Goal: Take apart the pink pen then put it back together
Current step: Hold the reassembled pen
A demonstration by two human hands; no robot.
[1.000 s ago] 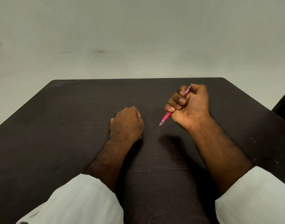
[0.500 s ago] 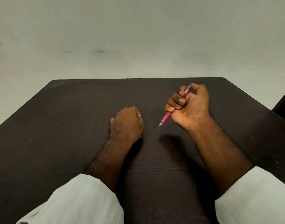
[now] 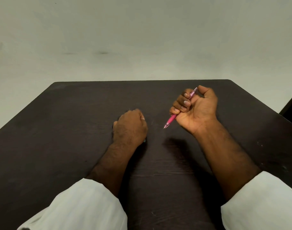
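1. Table [image 3: 59, 130]: dark wood top, bare around both hands.
2. Left hand [image 3: 129, 126]: curled into a fist, knuckles up, resting on the top; whether it holds anything cannot be told.
3. Pink pen [image 3: 171, 119]: whole, gripped in the fist of item 4, tip slanting toward 7 o'clock, clicker end showing at 1 o'clock beside the thumb.
4. Right hand [image 3: 195, 110]: raised, fingers clamped round the barrel.
5. Risk: once unscrewed, small inner parts may roll off the smooth top.
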